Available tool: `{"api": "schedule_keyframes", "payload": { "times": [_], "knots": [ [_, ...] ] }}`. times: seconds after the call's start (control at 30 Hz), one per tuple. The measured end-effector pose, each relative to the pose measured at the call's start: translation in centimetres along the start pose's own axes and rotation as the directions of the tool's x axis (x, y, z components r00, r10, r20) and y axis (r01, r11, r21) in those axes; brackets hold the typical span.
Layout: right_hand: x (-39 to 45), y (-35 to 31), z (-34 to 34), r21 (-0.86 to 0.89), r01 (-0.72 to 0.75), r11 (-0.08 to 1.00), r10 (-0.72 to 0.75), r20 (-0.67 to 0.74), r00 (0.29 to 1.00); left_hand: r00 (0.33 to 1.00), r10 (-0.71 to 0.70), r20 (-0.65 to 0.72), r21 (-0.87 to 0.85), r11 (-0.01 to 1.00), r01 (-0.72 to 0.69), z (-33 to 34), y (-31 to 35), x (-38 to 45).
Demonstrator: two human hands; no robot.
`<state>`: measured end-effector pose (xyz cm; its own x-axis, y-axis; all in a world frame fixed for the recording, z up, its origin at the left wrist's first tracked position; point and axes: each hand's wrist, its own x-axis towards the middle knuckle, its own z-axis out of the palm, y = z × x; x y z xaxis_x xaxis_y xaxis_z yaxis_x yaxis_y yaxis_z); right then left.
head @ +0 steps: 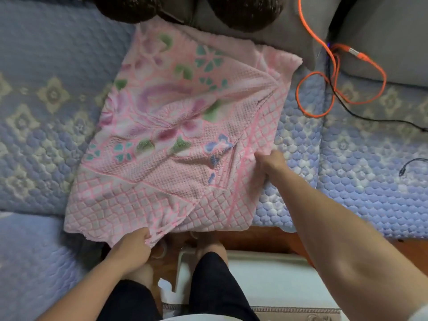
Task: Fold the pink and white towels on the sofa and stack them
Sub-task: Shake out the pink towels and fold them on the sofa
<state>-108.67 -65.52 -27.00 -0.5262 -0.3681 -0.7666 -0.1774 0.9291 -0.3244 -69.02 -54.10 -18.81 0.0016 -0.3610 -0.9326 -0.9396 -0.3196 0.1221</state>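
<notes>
A pink towel (176, 126) with flower prints and a diamond-pattern border lies spread and partly folded over on the blue quilted sofa seat (347, 172). My left hand (133, 245) grips the towel's near edge at the sofa's front. My right hand (269, 162) grips the towel's right edge, its fingers tucked under the cloth. No white towel shows in this view.
An orange cable (333, 89) loops on the seat at the right, with a black cable (370, 117) beside it. Two dark round cushions (245, 10) sit at the back. A grey cushion (389, 38) stands at the back right. My legs stand before the sofa edge.
</notes>
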Motion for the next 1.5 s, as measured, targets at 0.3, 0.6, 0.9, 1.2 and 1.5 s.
{"api": "schedule_keyframes", "payload": {
  "times": [0.3, 0.6, 0.9, 1.2, 1.5],
  "knots": [
    [-2.0, 0.6, 1.3, -0.280, 0.116, 0.953, -0.242, -0.475, 0.846, 1.000, 0.016, -0.001, -0.147, 0.989, -0.016, 1.3, -0.9, -1.9],
    [-1.6, -9.2, 3.4, 0.804, -0.262, 0.534, 0.038, 0.286, 0.957, 0.999, 0.038, -0.023, -0.198, 0.979, -0.041, 2.4, -1.0, -2.6],
    [2.7, -19.4, -4.0, 0.337, 0.566, 0.753, -0.474, -0.319, 0.821, 0.912, 0.368, 0.182, -0.485, 0.840, -0.242, 3.1, 7.9, -3.8],
    [5.8, -11.3, -5.9, 0.289, 0.066, 0.955, -0.127, 0.200, 0.972, 0.868, 0.424, 0.256, -0.227, 0.900, -0.373, 10.6, 20.2, 0.2],
    [-4.6, 6.4, 0.3, 0.018, 0.128, 0.992, -0.129, 0.028, 0.991, 0.977, 0.213, -0.024, -0.341, 0.917, -0.208, 9.0, 12.6, 1.4]
  ]
}}
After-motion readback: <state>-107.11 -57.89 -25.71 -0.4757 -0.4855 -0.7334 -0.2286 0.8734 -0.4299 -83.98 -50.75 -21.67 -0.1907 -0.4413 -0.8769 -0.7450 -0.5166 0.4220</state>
